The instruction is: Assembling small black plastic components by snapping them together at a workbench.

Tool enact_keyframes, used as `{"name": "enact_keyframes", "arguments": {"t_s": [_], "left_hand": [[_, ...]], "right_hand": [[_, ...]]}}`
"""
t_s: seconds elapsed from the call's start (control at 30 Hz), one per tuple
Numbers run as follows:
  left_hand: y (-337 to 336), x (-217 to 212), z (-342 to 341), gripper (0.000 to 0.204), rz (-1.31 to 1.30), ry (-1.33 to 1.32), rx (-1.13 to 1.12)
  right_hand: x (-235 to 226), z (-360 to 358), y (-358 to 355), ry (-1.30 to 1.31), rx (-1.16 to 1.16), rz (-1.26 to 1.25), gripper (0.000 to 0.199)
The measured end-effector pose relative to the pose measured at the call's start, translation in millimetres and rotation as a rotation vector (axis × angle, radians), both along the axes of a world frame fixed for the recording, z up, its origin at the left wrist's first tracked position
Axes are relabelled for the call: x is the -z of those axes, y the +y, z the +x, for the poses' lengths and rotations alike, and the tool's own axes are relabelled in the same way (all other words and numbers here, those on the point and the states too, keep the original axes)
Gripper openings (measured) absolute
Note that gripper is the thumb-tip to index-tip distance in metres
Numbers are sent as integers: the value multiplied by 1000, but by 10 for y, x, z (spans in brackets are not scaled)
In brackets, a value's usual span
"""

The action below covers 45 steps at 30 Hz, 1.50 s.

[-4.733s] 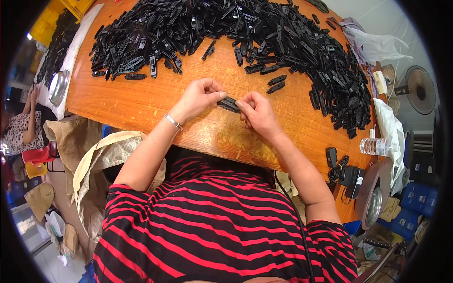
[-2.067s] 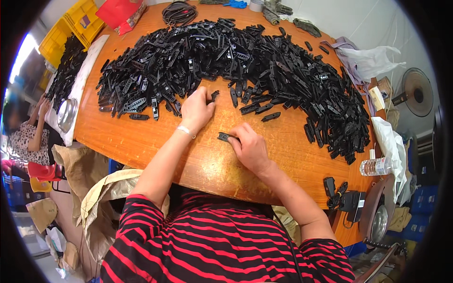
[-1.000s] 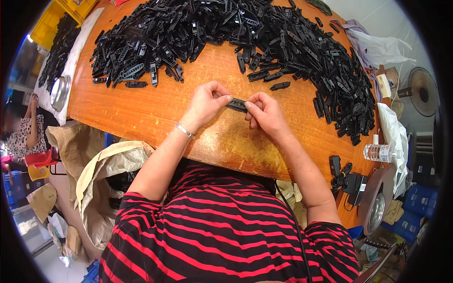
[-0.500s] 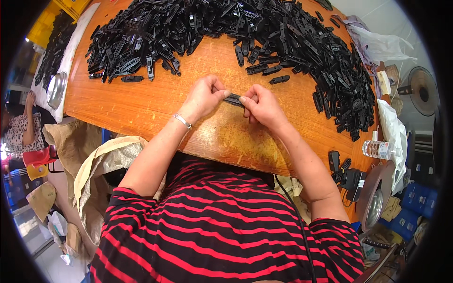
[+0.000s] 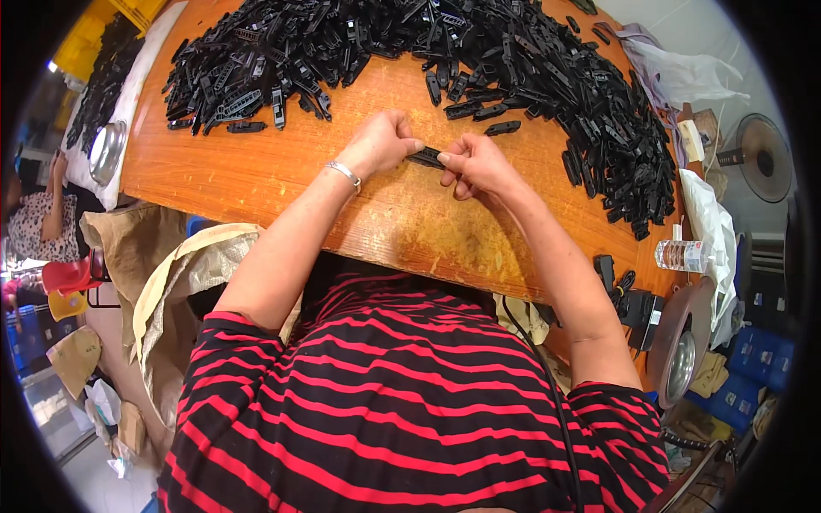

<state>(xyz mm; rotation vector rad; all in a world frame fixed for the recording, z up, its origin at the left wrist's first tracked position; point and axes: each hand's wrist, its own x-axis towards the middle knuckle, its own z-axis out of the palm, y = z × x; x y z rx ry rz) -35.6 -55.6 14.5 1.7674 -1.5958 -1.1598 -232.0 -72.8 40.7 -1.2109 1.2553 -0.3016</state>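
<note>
Between my two hands is a slim black plastic part (image 5: 425,156), held level above the wooden table (image 5: 282,179). My left hand (image 5: 382,144) pinches its left end between thumb and fingers. At its right end, my right hand (image 5: 479,164) grips with thumb and index finger, the other fingers curled below. The fingertips cover both ends of the part. A wide heap of similar black plastic parts (image 5: 547,94) curves around the far side of the table. One loose part (image 5: 503,127) lies just beyond my right hand.
To the right are a clear bottle (image 5: 682,256), a black adapter with cable (image 5: 637,309) and a fan (image 5: 763,158). A metal bowl (image 5: 108,154) stands at the far left. An open woven sack (image 5: 162,316) hangs by the table's left front edge. Another person (image 5: 47,214) is at far left.
Both hands, still holding the black part, appear slightly higher in the picture. The view has shifted a little, and the grip looks much the same.
</note>
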Motion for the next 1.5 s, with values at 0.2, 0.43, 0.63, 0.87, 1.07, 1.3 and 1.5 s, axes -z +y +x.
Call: {"name": "enact_keyframes", "arguments": {"t_s": [0.2,0.43,0.63,0.87,1.07,1.3,1.5], "left_hand": [[-28,-68,35,27,61,8,-8],[-42,-92,-4,39,-20,-250,-19],[255,-53,22,35,-186,-80,-57],[992,-533,311,14,50,398,-8],[2133,-1202,1403,12,57,-160,-118],[2180,-1274,1252,26,2,-545,-102],[736,-826,626,20,-415,-443,183]], "right_hand": [[-84,26,-40,100,-31,3,20],[-74,35,-66,196,-67,-46,21],[67,-36,249,-106,-3,-250,13],[-231,-45,470,-203,-220,-287,15],[19,-676,-126,409,-165,-1230,13],[204,-689,-370,583,-95,-1220,16],[251,-584,-62,507,-140,-1070,18]]}}
